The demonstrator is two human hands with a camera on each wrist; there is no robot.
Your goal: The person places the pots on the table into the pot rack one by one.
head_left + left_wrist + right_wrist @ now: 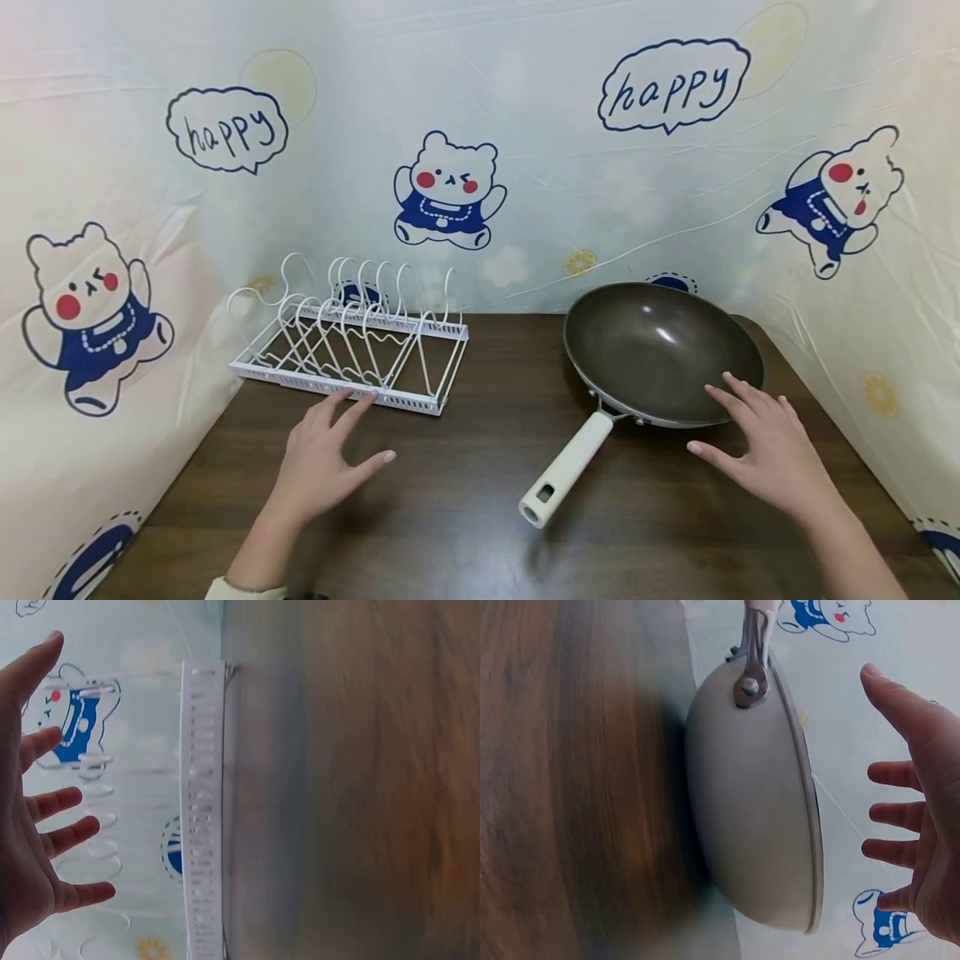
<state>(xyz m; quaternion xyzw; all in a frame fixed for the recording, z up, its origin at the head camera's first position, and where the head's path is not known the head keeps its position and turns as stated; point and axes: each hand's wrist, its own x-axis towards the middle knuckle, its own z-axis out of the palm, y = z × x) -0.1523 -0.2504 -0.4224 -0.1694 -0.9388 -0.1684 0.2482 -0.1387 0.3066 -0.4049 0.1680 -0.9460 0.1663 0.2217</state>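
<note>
A white wire rack [408, 402] with curved upright dividers lies at the back left of the table. My left hand [318, 458] is spread in front of it and holds nothing; in the left wrist view the fingers [67, 836] are apart from the rack's slotted side rail [202, 810]. On the right stands a wok [652, 350] with a dark inside, its cream handle [568, 467] pointing toward the front. Near the wok's front right rim, my right hand [772, 450] is spread with nothing in it. The right wrist view shows the wok's pale outer side [750, 787].
The brown wooden table [450, 492] runs between the rack and the wok. A pale cloth [540, 192] printed with bears and the word "happy" hangs behind the table and along both sides. A small dark helper handle [750, 329] shows at the wok's far right.
</note>
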